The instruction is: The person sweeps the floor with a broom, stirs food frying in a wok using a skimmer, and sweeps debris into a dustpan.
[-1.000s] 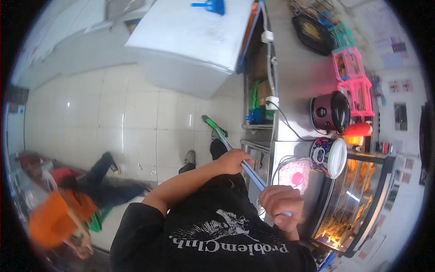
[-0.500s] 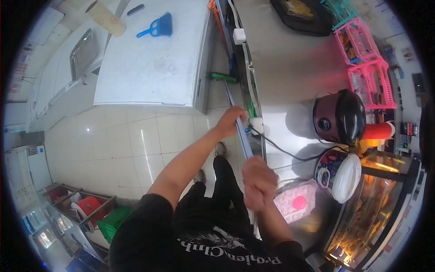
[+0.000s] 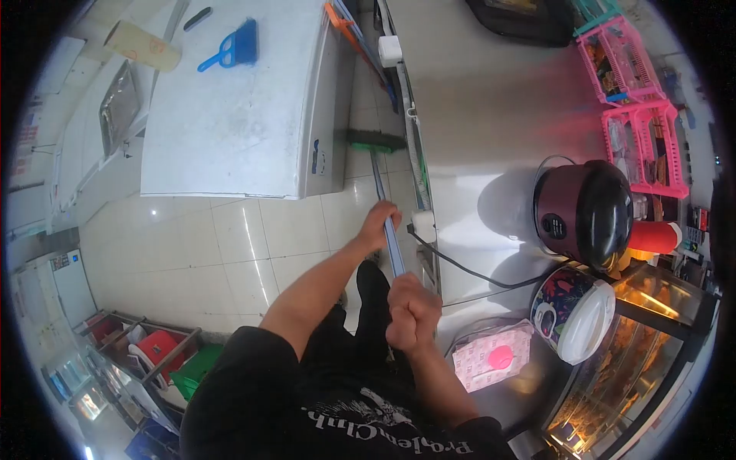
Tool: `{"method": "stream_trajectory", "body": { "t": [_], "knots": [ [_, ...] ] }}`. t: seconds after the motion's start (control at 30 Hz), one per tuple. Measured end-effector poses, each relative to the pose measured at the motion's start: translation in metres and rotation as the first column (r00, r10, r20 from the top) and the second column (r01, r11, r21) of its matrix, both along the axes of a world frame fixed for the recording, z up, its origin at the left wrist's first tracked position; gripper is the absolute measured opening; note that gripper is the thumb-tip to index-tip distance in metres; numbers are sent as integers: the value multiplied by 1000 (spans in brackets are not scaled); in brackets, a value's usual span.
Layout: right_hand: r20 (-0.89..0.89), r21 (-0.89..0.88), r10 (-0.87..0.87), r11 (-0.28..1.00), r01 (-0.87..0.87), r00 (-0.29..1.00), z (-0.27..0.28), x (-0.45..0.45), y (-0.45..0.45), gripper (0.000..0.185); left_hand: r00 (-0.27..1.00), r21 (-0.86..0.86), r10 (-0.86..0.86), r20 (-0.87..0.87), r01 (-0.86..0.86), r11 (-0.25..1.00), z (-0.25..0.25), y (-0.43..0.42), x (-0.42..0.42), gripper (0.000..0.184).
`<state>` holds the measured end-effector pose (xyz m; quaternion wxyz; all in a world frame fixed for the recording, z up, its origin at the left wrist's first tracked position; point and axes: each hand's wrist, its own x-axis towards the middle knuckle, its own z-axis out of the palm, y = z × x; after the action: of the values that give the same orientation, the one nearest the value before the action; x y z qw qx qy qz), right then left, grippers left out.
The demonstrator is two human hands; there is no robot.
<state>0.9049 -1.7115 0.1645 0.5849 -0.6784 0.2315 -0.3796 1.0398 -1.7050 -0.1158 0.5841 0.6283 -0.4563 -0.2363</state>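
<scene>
Left hand (image 3: 379, 225): gripping the pole of the broom (image 3: 393, 257), ahead of the right.
Right hand (image 3: 414, 310): clenching the same pole nearer the body, sitting apart from the left.
Broom head (image 3: 374, 142): lying crosswise beyond the left hand, low by the floor (image 3: 287, 230).
White cabinet (image 3: 230, 130): standing ahead-left of both hands.
Counter (image 3: 452, 115): running right of both, holding a cooker (image 3: 571, 211).

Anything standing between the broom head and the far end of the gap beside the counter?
Yes: orange and blue poles lean in the gap, beyond the broom head. Between the head and the left hand, nothing visible blocks the handle; the right hand grips its near end.
</scene>
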Motion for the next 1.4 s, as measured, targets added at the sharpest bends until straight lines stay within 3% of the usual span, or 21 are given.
{"method": "stream_trajectory", "body": {
  "t": [0.13,0.2,0.33,0.4,0.57,0.67,0.7,0.77,0.8,0.83,0.87,0.9,0.93,0.97,1.03,1.07,1.17,1.27,1.33,1.37,1.4],
  "knots": [
    [1,25,62,998,-62,998,40,-31,15,16,996,-33,93,-3,-93,995,44,42,-53,16],
    [20,137,79,987,-81,997,58,-45,24,18,988,92,138,73,-144,985,70,63,-76,15],
    [20,257,29,966,-33,999,93,-67,35,18,999,209,4,-36,4,978,100,96,-104,16],
    [165,153,-11,988,-15,986,106,-68,35,16,1000,209,-24,-14,26,978,122,100,-106,18],
    [311,-6,31,1000,-30,950,144,-67,44,24,996,138,-44,81,32,990,169,80,-87,19],
    [199,-86,-46,994,65,979,128,-56,54,24,983,71,-152,101,145,987,160,64,-51,14],
    [203,-90,-47,994,66,978,115,-50,52,24,967,37,-241,83,239,970,151,57,-33,21],
    [82,-228,-132,962,147,988,81,-43,40,25,926,369,-379,-4,353,860,104,50,28,61],
    [49,-281,-162,945,170,986,65,-42,35,26,882,333,-249,-400,393,857,104,38,61,78],
    [130,-143,-154,975,173,979,50,-46,35,19,800,303,-181,-573,412,860,92,25,86,87],
    [215,-4,-150,988,155,965,41,-47,32,13,688,276,-97,-719,410,869,81,12,110,96],
    [230,-76,-126,986,146,965,38,-46,29,15,559,319,149,-816,220,922,36,-5,132,104],
    [239,-84,-120,986,144,964,35,-41,27,15,459,354,259,-850,133,926,30,-16,138,108],
    [181,-150,-159,971,187,971,32,-38,29,18,346,391,355,-868,38,919,26,-27,145,112],
    [129,-217,-195,951,219,972,30,-36,26,22,531,509,466,-708,-75,858,87,-45,151,120],
    [192,-183,-152,965,188,970,29,-36,24,20,538,508,466,-703,-80,858,67,-59,164,120],
    [221,-159,-89,979,126,971,34,-33,10,18,298,533,573,-763,-210,820,3,-93,195,115],
    [203,-170,-56,981,91,978,41,-24,-1,17,332,536,631,-701,-338,773,13,-123,217,111],
    [206,-165,-55,982,90,977,41,-20,-8,18,270,541,660,-701,-401,739,18,-141,231,89],
    [203,-156,-48,985,80,978,41,-19,-10,18,267,551,668,-695,-400,733,24,-146,236,89],
    [201,-151,-40,986,71,979,43,-18,-13,19,349,543,682,-643,-420,727,33,-153,241,73]
  ]
}}
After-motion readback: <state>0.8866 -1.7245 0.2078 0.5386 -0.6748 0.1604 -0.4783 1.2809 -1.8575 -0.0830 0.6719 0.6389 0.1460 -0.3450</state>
